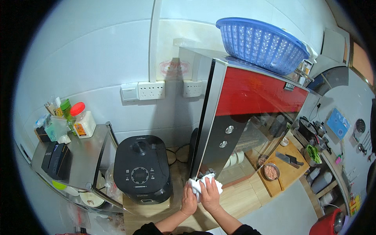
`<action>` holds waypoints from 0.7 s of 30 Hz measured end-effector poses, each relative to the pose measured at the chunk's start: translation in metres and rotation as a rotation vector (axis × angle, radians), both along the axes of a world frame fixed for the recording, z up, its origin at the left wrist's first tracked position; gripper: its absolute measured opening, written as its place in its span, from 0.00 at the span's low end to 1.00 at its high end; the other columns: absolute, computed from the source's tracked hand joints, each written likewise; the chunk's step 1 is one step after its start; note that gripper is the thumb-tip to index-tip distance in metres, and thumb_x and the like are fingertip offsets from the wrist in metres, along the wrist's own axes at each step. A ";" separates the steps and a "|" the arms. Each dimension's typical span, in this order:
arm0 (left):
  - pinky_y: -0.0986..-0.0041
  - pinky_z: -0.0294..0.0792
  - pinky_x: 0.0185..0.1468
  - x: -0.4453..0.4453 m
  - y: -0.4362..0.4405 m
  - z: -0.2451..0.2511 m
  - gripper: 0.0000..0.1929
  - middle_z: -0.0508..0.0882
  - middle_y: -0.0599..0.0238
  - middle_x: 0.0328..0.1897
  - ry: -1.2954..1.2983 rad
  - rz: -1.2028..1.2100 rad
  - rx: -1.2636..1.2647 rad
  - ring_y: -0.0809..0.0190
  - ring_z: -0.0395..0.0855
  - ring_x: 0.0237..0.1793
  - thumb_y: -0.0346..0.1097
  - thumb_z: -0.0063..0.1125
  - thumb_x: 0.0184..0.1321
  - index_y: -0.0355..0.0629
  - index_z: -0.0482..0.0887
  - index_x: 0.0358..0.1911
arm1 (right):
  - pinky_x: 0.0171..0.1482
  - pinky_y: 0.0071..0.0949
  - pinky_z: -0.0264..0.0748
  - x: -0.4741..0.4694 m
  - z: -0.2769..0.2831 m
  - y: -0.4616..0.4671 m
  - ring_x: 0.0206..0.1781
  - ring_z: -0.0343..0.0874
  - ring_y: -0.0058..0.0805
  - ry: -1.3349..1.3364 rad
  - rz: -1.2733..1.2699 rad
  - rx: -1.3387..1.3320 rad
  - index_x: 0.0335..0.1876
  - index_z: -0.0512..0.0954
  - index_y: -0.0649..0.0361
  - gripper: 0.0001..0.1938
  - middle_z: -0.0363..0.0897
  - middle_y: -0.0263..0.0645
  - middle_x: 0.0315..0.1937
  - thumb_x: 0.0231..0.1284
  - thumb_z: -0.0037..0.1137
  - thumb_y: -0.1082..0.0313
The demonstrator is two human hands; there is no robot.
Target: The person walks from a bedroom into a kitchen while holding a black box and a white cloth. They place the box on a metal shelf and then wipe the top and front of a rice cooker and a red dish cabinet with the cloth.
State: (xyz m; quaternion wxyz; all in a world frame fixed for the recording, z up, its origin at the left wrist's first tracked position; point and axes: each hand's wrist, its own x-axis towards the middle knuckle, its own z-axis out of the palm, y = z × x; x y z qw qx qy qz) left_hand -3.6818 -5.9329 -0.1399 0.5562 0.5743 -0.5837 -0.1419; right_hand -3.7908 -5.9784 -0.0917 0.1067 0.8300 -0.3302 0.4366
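Both hands hold a bunched white cloth (pixel 218 185) at the lower front corner of a tall cabinet (pixel 261 91) with a red and black front and a glass door. My left hand (pixel 189 199) grips the cloth's left side, while my right hand (pixel 210 195) lies over its right part, fingers pointing up. Through the glass, white dishes (pixel 233 159) can be made out. To the left of my hands, a black rice cooker (pixel 141 173) with a round control dial stands on the wooden counter (pixel 235 202).
A steel shelf (pixel 85 155) at the left bears jars and dark boxes. On the cabinet rests a blue plastic basket (pixel 261 44). At the right, a wooden cutting board (pixel 286 167) carries knives and a metal bowl of chopped meat (pixel 270 172). Wall sockets (pixel 151 90) sit behind the cooker.
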 end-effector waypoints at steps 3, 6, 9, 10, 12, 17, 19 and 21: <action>0.52 0.49 0.70 0.008 -0.013 0.060 0.29 0.59 0.36 0.69 -0.153 0.002 -0.279 0.34 0.55 0.69 0.24 0.40 0.59 0.28 0.54 0.67 | 0.62 0.53 0.64 0.006 0.050 -0.006 0.63 0.66 0.56 -0.029 -0.024 -0.123 0.50 0.78 0.60 0.18 0.70 0.51 0.59 0.50 0.54 0.72; 0.52 0.50 0.70 0.021 -0.046 0.114 0.28 0.60 0.37 0.68 -0.146 -0.015 -0.512 0.34 0.56 0.69 0.27 0.43 0.62 0.28 0.56 0.66 | 0.62 0.53 0.64 0.019 0.119 -0.020 0.62 0.67 0.54 -0.064 -0.050 -0.295 0.51 0.77 0.58 0.19 0.69 0.46 0.61 0.52 0.54 0.66; 0.50 0.51 0.70 0.024 -0.068 0.175 0.28 0.62 0.39 0.68 -0.155 -0.074 -0.691 0.34 0.58 0.68 0.30 0.47 0.63 0.28 0.58 0.65 | 0.64 0.53 0.61 0.023 0.179 -0.033 0.65 0.66 0.55 -0.122 -0.034 -0.413 0.51 0.78 0.59 0.17 0.69 0.47 0.62 0.54 0.53 0.68; 0.49 0.51 0.70 0.022 -0.073 0.190 0.28 0.62 0.39 0.68 -0.147 -0.077 -0.730 0.34 0.58 0.68 0.29 0.47 0.61 0.28 0.58 0.65 | 0.64 0.52 0.61 0.019 0.200 -0.034 0.65 0.65 0.55 -0.109 -0.036 -0.434 0.51 0.78 0.59 0.18 0.68 0.48 0.62 0.53 0.53 0.68; 0.49 0.50 0.70 0.027 -0.083 0.223 0.29 0.62 0.39 0.68 -0.170 -0.102 -0.814 0.33 0.57 0.69 0.27 0.45 0.59 0.28 0.58 0.65 | 0.65 0.51 0.60 0.017 0.234 -0.039 0.65 0.64 0.57 -0.105 -0.015 -0.463 0.52 0.77 0.61 0.18 0.67 0.50 0.63 0.53 0.53 0.69; 0.48 0.46 0.72 0.035 -0.087 0.317 0.31 0.58 0.39 0.70 -0.279 -0.143 -0.981 0.36 0.55 0.70 0.27 0.42 0.57 0.33 0.57 0.67 | 0.69 0.50 0.52 0.011 0.299 -0.065 0.69 0.58 0.59 -0.222 0.004 -0.517 0.59 0.71 0.66 0.25 0.61 0.56 0.66 0.53 0.54 0.69; 0.48 0.46 0.72 0.033 -0.092 0.336 0.31 0.58 0.38 0.69 -0.316 -0.143 -1.025 0.36 0.55 0.70 0.28 0.43 0.57 0.35 0.58 0.68 | 0.70 0.49 0.49 0.012 0.303 -0.077 0.70 0.55 0.58 -0.379 -0.034 -0.453 0.64 0.66 0.68 0.27 0.58 0.59 0.66 0.57 0.51 0.68; 0.46 0.46 0.71 0.031 -0.090 0.336 0.31 0.58 0.38 0.69 -0.318 -0.112 -1.011 0.36 0.55 0.69 0.28 0.43 0.57 0.36 0.59 0.67 | 0.70 0.49 0.48 0.015 0.295 -0.080 0.70 0.55 0.58 -0.472 -0.103 -0.449 0.65 0.64 0.68 0.28 0.58 0.59 0.67 0.58 0.49 0.67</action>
